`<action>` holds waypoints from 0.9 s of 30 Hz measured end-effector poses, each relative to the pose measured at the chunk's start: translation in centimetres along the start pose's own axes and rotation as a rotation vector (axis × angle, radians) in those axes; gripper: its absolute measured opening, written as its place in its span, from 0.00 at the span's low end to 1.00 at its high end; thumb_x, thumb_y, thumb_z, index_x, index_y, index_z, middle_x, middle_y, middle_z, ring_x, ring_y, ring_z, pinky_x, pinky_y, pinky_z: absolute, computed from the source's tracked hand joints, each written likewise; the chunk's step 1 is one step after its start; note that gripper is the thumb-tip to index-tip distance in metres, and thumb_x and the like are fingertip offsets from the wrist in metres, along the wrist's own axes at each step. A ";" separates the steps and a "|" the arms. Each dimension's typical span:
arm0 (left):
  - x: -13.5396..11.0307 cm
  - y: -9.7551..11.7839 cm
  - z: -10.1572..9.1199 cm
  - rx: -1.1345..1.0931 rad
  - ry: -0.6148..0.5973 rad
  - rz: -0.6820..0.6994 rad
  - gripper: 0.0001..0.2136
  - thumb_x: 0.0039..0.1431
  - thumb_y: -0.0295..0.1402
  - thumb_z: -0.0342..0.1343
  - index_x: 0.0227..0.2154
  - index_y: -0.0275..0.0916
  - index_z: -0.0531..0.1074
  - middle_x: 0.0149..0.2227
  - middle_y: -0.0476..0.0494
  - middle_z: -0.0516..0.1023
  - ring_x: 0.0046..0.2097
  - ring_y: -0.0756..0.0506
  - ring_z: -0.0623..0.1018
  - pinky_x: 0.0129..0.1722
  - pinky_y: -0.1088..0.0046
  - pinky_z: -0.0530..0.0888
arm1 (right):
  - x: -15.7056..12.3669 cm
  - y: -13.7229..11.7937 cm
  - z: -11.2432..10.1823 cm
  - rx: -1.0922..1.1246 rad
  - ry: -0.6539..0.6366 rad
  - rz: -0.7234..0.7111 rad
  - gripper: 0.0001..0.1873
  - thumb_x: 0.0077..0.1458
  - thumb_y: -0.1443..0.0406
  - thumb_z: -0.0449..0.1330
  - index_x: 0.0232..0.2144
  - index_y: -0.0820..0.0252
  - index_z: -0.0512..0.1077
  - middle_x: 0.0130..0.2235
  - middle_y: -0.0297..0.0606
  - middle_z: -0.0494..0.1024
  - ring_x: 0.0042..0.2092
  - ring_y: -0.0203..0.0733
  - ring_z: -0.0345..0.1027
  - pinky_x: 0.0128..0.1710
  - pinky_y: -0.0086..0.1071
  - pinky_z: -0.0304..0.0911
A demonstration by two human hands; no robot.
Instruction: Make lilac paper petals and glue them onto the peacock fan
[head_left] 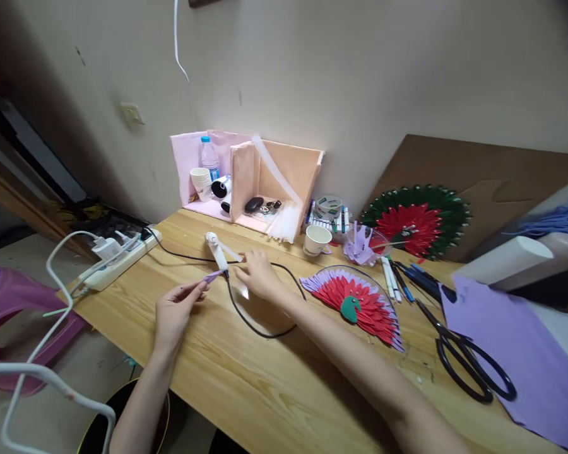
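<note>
My left hand (177,312) is closed, pinching a small folded purple strip (211,277) between thumb and fingertips. The strip's tip is close to the lower end of a white hot glue gun (218,255), which lies on the table with its black cord. My right hand (258,274) is just right of the glue gun, fingers apart, by the end of the whitish stick (231,253) beside it; I cannot make out whether it touches the stick. To the right lies a fan-shaped piece (360,302) of red and purple petals with a green centre.
A white power strip (123,261) sits at the table's left edge. Behind stand a pink-lined organiser (246,180), a paper cup (317,241) and a bowl of purple pieces (362,244). Black scissors (464,359), markers (390,279) and a purple sheet (511,353) lie on the right.
</note>
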State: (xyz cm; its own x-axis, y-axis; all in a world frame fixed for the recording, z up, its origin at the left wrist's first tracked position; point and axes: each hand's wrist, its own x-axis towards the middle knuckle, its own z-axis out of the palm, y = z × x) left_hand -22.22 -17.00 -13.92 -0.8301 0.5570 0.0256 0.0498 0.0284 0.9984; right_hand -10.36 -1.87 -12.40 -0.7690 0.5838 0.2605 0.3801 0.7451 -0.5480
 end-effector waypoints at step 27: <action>-3.3 4.5 20.1 -0.054 -0.669 0.081 0.16 0.37 0.40 0.65 0.28 0.33 0.78 0.27 0.40 0.80 0.31 0.46 0.77 0.33 0.73 0.72 | -21.9 14.8 -17.3 1.156 0.403 1.010 0.06 0.51 0.71 0.54 0.32 0.62 0.70 0.42 0.44 0.74 0.41 0.37 0.71 0.44 0.27 0.67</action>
State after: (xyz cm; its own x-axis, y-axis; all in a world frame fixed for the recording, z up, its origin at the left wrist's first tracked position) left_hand -8.06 -2.01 -10.54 -0.3014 0.9501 0.0806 0.0556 -0.0669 0.9962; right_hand 21.00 1.96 -12.41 -0.2000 0.8496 -0.4880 -0.0954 -0.5126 -0.8533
